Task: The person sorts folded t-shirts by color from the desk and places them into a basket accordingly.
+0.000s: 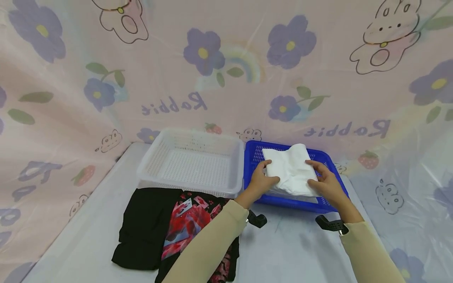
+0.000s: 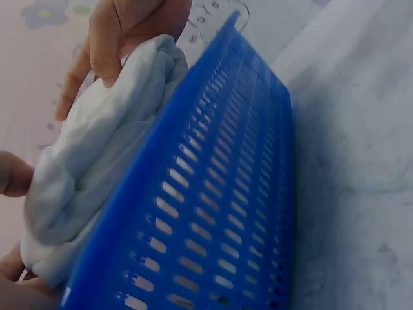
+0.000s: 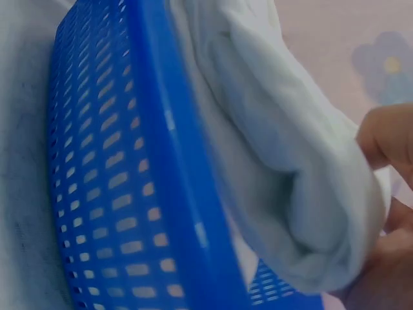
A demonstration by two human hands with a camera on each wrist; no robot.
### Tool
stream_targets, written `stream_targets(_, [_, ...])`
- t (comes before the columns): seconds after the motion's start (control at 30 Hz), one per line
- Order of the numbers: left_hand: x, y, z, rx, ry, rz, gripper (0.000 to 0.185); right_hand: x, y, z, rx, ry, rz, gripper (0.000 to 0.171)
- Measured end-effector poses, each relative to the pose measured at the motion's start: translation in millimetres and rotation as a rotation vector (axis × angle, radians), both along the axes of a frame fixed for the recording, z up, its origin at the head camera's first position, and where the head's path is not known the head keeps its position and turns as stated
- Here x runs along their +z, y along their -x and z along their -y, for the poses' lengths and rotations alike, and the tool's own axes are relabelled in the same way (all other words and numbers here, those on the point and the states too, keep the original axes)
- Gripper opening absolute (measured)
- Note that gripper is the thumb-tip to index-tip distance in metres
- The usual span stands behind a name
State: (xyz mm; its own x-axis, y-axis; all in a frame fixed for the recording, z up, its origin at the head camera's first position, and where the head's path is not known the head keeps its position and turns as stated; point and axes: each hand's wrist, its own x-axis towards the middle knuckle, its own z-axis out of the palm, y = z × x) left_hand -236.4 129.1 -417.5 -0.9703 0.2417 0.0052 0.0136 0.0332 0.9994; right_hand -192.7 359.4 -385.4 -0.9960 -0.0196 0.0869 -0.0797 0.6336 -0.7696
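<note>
A folded white cloth (image 1: 291, 171) lies in the mouth of the blue plastic basket (image 1: 283, 203) on the right. My left hand (image 1: 261, 181) grips its left edge, with the thumb over the near corner. On the opposite edge my right hand (image 1: 328, 184) holds it between thumb and fingers. Both wrist views show the cloth (image 2: 97, 135) as a thick, soft bundle with rounded folds, level with the basket's rim (image 3: 184, 161) and bulging above it. The lower part of the cloth is hidden behind the basket wall.
Left of the blue basket stands a white perforated basket (image 1: 191, 184). In front of it lie a folded black garment (image 1: 148, 228) and a red-and-black patterned garment (image 1: 191, 220), partly under my left sleeve. A printed curtain (image 1: 233, 90) hangs behind the white table (image 1: 283, 251).
</note>
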Motion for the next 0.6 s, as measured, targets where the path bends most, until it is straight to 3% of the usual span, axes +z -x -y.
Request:
stream_targets(0.13, [-4.8,10.4,-5.0,-0.011,0.046,0.029,0.069,-11.7,13.1,-0.7,-0.032,0.018,0.010,0.063])
stream_targets(0.37, [-11.3,20.6,-13.1,0.037,0.075,0.181,0.066,-33.9,27.7,-3.8,-0.052,0.026,0.037,0.062])
stream_targets(0.6, [-11.4,26.4,-16.3,0.022,0.144,0.314,0.067,-43.8,36.0,-9.3,-0.046,0.056,0.116,0.064])
